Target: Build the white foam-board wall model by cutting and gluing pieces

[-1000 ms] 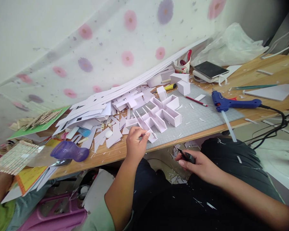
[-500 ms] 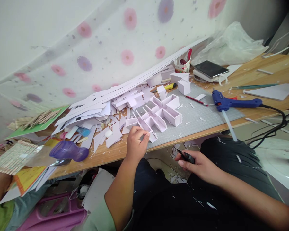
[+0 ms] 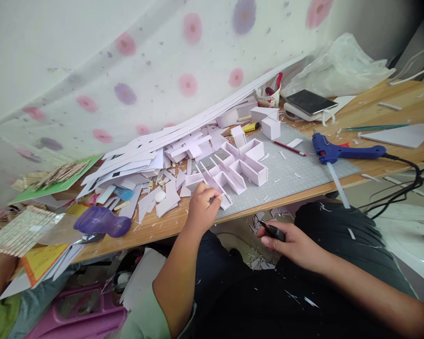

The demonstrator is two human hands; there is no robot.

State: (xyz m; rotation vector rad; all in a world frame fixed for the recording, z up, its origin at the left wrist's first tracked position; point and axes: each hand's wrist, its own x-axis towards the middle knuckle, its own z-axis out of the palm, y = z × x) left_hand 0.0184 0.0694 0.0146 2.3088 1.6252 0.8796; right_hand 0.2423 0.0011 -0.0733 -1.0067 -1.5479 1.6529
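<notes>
My left hand [image 3: 204,207] is at the desk's front edge, fingers curled and thumb tip against the index finger. It covers the near left corner of a model of white board [image 3: 229,169] with open box-like compartments. Whatever lies between those fingers, if anything, is hidden. A black craft knife [image 3: 273,230] is gripped in my right hand [image 3: 293,242], above my lap and below the desk edge. Its blade points up and left, apart from the model. The model stands on a grey cutting mat [image 3: 297,181].
Board scraps [image 3: 167,197] and long white strips [image 3: 183,127] crowd the left and back. A blue glue gun [image 3: 346,150], a red pencil [image 3: 289,149], a yellow cutter [image 3: 250,127] and a phone [image 3: 309,101] lie around the mat. A purple container [image 3: 102,221] sits front left.
Almost nothing differs. The whole view has shifted very slightly, and both hands keep the same pose.
</notes>
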